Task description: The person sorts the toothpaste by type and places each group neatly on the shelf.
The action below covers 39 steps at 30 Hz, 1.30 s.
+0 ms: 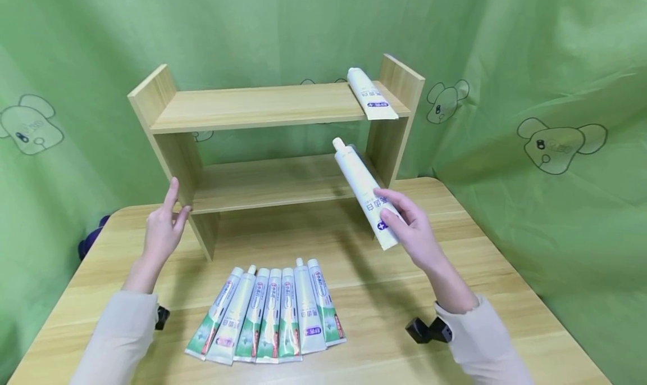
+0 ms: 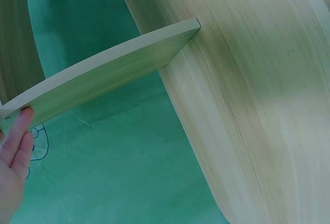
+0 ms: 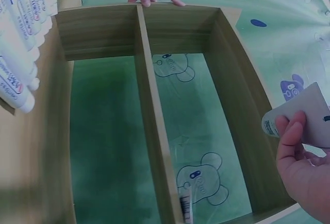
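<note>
My right hand (image 1: 411, 227) grips the lower part of a white toothpaste tube (image 1: 361, 182) with purple print, thumb on one side and fingers on the other. Its cap points up and left, in front of the shelf's right half. In the right wrist view that tube (image 3: 309, 112) shows beside the right hand (image 3: 309, 183). At the left side panel of the wooden shelf (image 1: 242, 108), my left hand (image 1: 162, 227) touches the wood with its index finger extended. The left wrist view shows the left hand's (image 2: 13, 170) fingers against the panel (image 2: 103, 77).
Another white toothpaste tube (image 1: 371, 95) lies on the top board's right end, its flat end over the front edge. Several toothpaste tubes, some green and white (image 1: 273, 317), some white and purple (image 1: 308, 312), lie fanned on the table (image 1: 384, 351). Green curtain (image 1: 556, 81) surrounds the table.
</note>
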Available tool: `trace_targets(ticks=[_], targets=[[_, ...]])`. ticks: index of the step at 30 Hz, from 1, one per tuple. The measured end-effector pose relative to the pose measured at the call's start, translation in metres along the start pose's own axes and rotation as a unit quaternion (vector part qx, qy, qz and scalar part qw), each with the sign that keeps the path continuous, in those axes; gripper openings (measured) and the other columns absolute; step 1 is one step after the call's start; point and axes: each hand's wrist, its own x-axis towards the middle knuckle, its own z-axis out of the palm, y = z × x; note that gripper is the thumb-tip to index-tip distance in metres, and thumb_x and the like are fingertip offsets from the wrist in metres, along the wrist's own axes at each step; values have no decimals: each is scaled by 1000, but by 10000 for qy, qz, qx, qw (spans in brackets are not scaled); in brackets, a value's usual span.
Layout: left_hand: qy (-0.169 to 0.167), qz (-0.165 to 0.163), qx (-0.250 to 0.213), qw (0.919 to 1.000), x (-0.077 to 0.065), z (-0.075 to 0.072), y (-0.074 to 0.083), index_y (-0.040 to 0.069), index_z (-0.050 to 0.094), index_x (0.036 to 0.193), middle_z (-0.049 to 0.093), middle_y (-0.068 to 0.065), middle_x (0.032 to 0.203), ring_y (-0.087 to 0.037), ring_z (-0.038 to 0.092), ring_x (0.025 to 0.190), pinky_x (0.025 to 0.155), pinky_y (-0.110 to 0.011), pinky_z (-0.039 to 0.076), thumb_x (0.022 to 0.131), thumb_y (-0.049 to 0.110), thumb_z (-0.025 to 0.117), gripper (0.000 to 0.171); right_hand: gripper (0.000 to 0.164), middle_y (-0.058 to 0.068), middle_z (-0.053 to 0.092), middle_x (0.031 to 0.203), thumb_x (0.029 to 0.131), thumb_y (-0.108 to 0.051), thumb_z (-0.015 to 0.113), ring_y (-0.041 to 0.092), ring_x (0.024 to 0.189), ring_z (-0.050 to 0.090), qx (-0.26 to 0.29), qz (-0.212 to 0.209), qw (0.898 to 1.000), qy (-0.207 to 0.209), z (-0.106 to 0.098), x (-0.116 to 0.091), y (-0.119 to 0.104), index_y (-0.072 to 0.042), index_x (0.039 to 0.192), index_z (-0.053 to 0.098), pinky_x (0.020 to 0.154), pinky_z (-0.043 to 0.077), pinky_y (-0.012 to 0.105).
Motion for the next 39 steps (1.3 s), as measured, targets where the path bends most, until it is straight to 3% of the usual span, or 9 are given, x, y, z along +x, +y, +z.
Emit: trace_targets(ticks=[17, 25, 33, 39], targets=[[85, 131, 40, 9999, 4, 0, 0, 27, 19, 146, 57, -36, 76, -45, 61, 58, 50, -52, 51, 80, -10, 61, 86, 46, -4, 61, 96, 88, 8, 44, 10, 75, 57, 114, -147, 9992, 360, 1, 24, -19, -27, 111, 61, 51, 51, 17], [-2, 51, 32, 10000, 1, -1, 1, 25, 19, 146, 56, -34, 70, -44, 61, 58, 49, -51, 52, 80, -10, 60, 85, 40, 0, 60, 97, 91, 3, 44, 12, 77, 57, 94, 190, 9985, 502, 2, 32, -26, -23, 116, 59, 54, 52, 18], [-10, 20, 67, 10000, 0, -1, 1, 25, 19, 146, 57, -34, 72, -44, 61, 58, 49, -51, 52, 80, -9, 61, 85, 36, 1, 60, 100, 92, 0, 46, 10, 74, 58, 316, 449, 9982, 257, 6, 45, -40, -18, 121, 58, 55, 52, 17], [9, 14, 28, 10000, 1, -1, 1, 27, 18, 146, 57, -36, 77, -45, 61, 59, 48, -51, 52, 80, -10, 61, 86, 37, 4, 57, 100, 91, 0, 46, 10, 73, 58, 385, 530, 9978, 93, 13, 50, -50, -8, 127, 52, 55, 51, 16]])
